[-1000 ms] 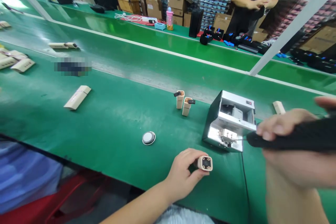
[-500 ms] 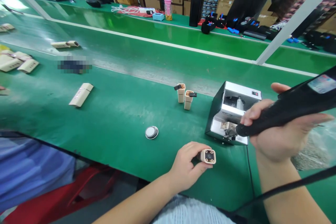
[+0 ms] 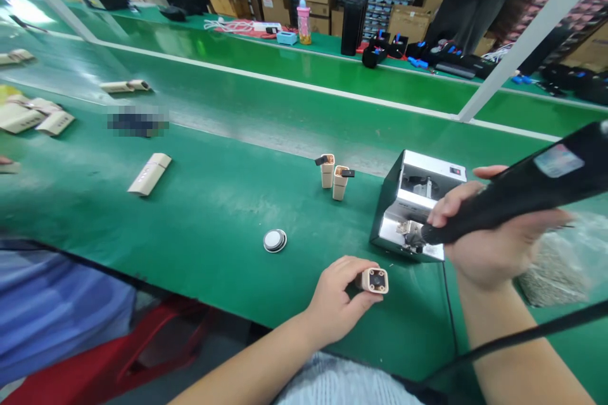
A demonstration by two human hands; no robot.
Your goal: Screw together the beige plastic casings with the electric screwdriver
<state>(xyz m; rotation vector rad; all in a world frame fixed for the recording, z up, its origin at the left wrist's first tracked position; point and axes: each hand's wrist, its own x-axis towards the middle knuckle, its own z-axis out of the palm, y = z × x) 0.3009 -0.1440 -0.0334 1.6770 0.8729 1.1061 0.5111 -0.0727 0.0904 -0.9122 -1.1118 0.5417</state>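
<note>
One beige casing [image 3: 379, 281] is gripped at lower centre by the left hand [image 3: 332, 297]; one black tool [image 3: 527, 188] is held at right, by one machine [image 3: 390, 205], in the right hand [image 3: 494, 250]. Two upright casings [image 3: 339, 188] are seen mid-frame.

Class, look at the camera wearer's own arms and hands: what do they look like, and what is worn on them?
The left hand and right hand are gloveless. The left forearm and right forearm are bare where they show, with no sleeve or watch visible. A black cord crosses the right forearm. A pale blue, streaked garment shows at the bottom edge.
</note>
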